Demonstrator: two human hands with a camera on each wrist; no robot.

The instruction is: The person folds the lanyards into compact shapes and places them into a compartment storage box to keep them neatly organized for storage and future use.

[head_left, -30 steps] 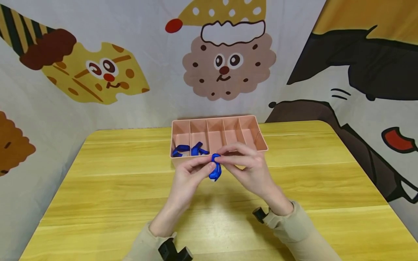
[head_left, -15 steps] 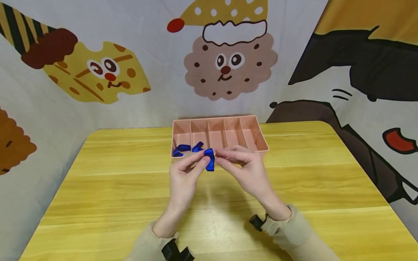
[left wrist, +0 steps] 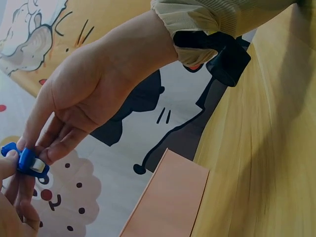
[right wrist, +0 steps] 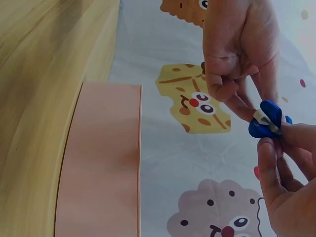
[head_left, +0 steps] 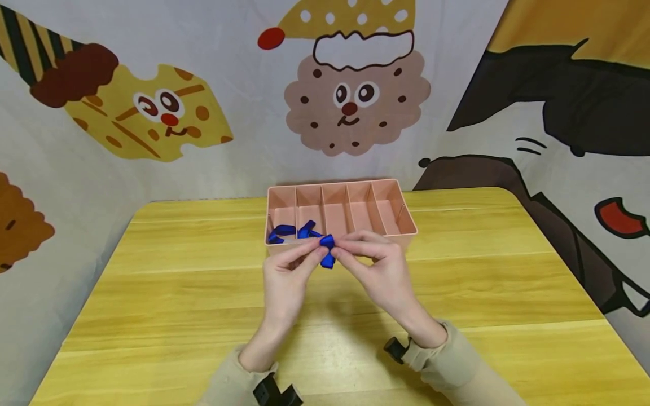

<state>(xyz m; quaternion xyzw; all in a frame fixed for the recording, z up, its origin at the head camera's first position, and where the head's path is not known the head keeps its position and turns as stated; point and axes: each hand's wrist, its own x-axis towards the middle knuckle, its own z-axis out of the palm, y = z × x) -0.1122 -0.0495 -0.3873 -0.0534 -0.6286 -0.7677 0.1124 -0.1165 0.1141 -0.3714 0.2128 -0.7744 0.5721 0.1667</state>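
Note:
A short blue ribbon (head_left: 328, 260), bent into a loop, is held up in front of the box. My left hand (head_left: 285, 282) pinches its left side between thumb and fingers. From the right, my right hand (head_left: 384, 272) pinches the same ribbon with thumb and fingertips. In the left wrist view a whitish piece (left wrist: 37, 165) shows inside the loop of the ribbon (left wrist: 26, 159). That pale piece (right wrist: 261, 117) also appears in the right wrist view, within the folds of the ribbon (right wrist: 271, 109). The fingertips partly hide the ribbon.
Behind the hands stands a pink box (head_left: 390, 207) split into compartments. Blue ribbon lengths lie in its leftmost compartment (head_left: 284, 230) and in the one beside it (head_left: 307, 228). The box is on a wooden table (head_left: 193, 299), with a printed cloth (head_left: 244, 113) hanging behind.
The ribbon has shifted slightly left and turned. Half a second ago my right fingertips were apart from its edge; now they pinch it again. The left hand has kept its hold.

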